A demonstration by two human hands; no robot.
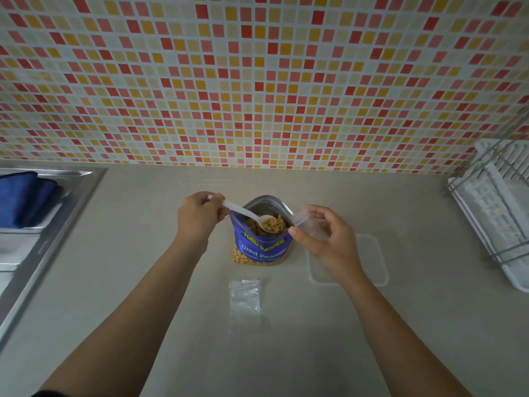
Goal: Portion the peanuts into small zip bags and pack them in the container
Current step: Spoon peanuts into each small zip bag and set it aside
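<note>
A blue bag of salted peanuts stands open in the middle of the counter. My left hand grips the handle of a white plastic spoon, whose bowl sits over the bag's mouth heaped with peanuts. My right hand holds a small clear zip bag with its mouth open, just right of the peanut bag's opening. Another empty small zip bag lies flat on the counter in front of the peanut bag. A clear rectangular container rests on the counter to the right, partly behind my right wrist.
A steel sink with a blue cloth lies at the left. A white dish rack stands at the right edge. A tiled wall rises behind the beige counter.
</note>
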